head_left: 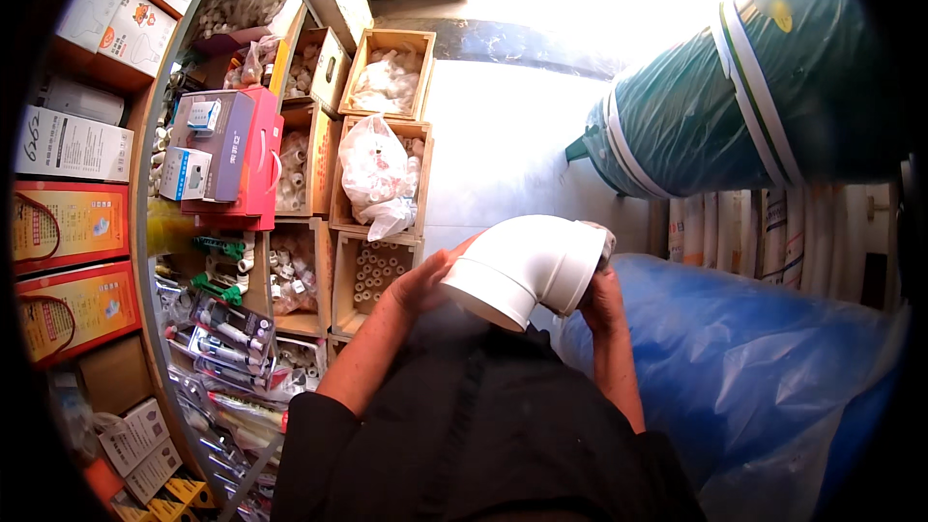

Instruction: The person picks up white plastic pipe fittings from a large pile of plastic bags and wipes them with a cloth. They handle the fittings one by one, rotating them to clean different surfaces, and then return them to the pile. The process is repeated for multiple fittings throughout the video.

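Observation:
A large white plastic pipe elbow (529,261) is held up in front of my chest, its wide round opening facing down and to the left. My left hand (430,278) supports it from the left side, its fingertips passing behind the bend. At the other end my right hand (603,302) grips the elbow's right collar. Something greyish (601,241) shows at that right end, too small to make out. Both forearms come up from black sleeves.
Wooden bins (423,169) of small white pipe fittings stand to the left, beside a shelf with packaged tools (227,338) and a red box (261,159). On the right lie a large green wrapped roll (677,126) and a blue plastic-covered bundle (735,358). Pale floor (503,145) stretches ahead.

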Available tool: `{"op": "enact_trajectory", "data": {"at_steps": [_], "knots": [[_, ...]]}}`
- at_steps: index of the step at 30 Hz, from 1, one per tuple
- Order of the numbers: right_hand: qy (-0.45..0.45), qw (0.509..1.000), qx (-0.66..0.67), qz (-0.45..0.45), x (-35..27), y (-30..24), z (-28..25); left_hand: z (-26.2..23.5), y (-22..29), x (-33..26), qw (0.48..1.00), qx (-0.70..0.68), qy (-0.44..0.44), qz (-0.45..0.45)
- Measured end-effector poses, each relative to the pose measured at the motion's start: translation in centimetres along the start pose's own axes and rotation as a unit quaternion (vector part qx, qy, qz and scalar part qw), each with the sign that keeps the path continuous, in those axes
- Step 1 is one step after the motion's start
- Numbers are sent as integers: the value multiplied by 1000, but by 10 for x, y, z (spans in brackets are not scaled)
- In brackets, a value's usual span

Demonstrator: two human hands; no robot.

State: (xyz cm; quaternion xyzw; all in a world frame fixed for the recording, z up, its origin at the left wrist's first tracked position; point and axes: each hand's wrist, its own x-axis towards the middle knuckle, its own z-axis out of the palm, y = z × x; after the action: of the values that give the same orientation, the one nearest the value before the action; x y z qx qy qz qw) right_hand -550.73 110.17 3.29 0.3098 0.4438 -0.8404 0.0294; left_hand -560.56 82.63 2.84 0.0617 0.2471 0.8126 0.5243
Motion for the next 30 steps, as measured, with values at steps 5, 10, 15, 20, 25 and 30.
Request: {"op": "enact_trajectory", "data": {"at_steps": [5,10,15,20,25,30], "knots": [[-58,994,-89,-19,36,-50,-3,-20,-2,46,992,19,85,-90],[-45,998,-37,6,70,-78,-18,17,15,92,986,13,144,-85],[-85,986,136,44,86,-89,-14,14,0,138,983,-3,181,-2],[-75,979,188,13,103,-90,0,10,-3,166,964,-56,250,68],[-19,998,33,-49,126,-92,13,10,21,185,950,-34,292,109],[-19,986,-139,-90,167,-95,27,-11,47,210,937,-22,323,129]]}}
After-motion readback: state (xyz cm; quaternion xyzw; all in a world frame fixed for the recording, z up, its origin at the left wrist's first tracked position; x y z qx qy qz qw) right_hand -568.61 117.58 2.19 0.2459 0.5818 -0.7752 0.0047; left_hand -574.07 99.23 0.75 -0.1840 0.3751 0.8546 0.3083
